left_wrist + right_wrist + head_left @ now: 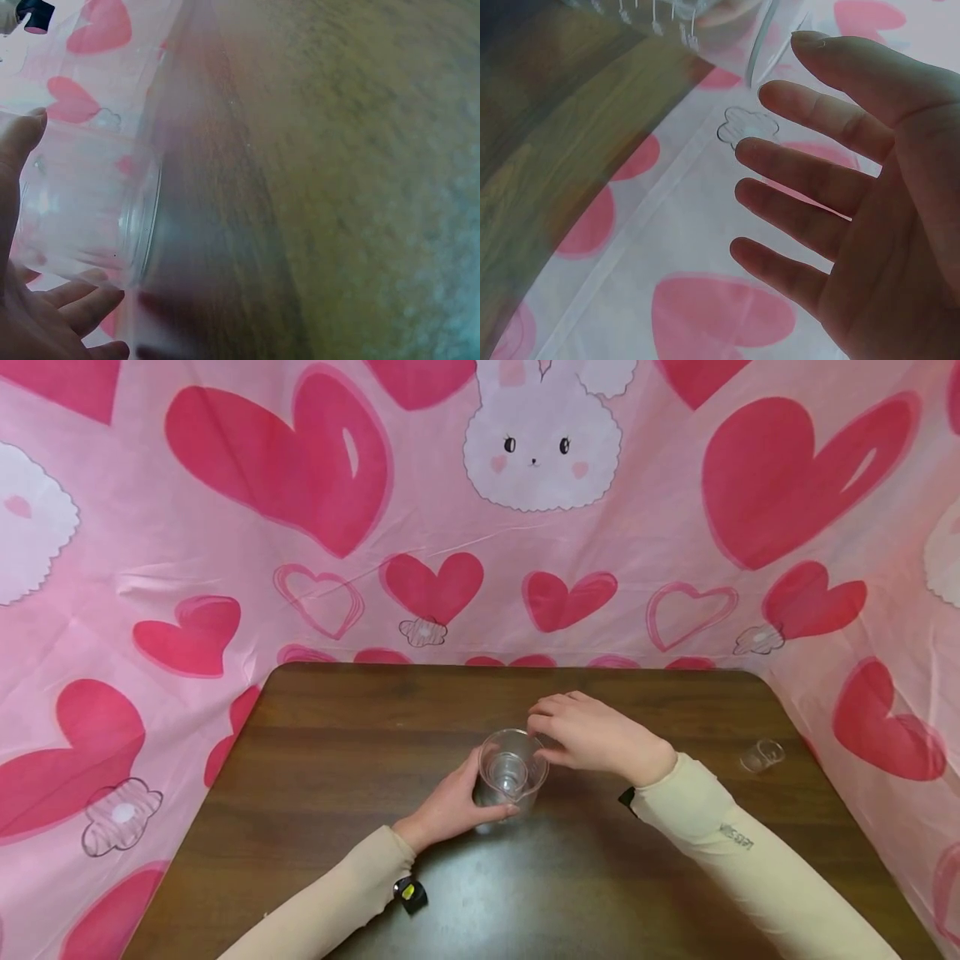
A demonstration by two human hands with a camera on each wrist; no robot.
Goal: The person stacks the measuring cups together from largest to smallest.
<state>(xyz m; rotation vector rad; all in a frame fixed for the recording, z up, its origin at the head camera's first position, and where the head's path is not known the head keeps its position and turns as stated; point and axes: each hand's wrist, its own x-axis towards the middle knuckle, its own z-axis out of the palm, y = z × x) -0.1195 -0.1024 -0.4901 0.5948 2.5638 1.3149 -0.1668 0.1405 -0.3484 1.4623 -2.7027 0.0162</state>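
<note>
Clear beaker (514,777) at mid-worktop (360,718), gripped in your left hand (448,810).
Left wrist view gives the hold: your thumb on one side, fingers (91,309) on the other, opened to the beaker's width. Right wrist view alone shows white marks (657,19) on the smooth, round wall, and your right fingers (810,171) spread nearly straight, holding nothing; from above, your right hand (588,739) hides part of them at the rim, contact unclear. Head view alone catches a small clear vessel (762,756), well off to your right; dark wood grain, creased pink heart-print cloth (442,518) behind.
</note>
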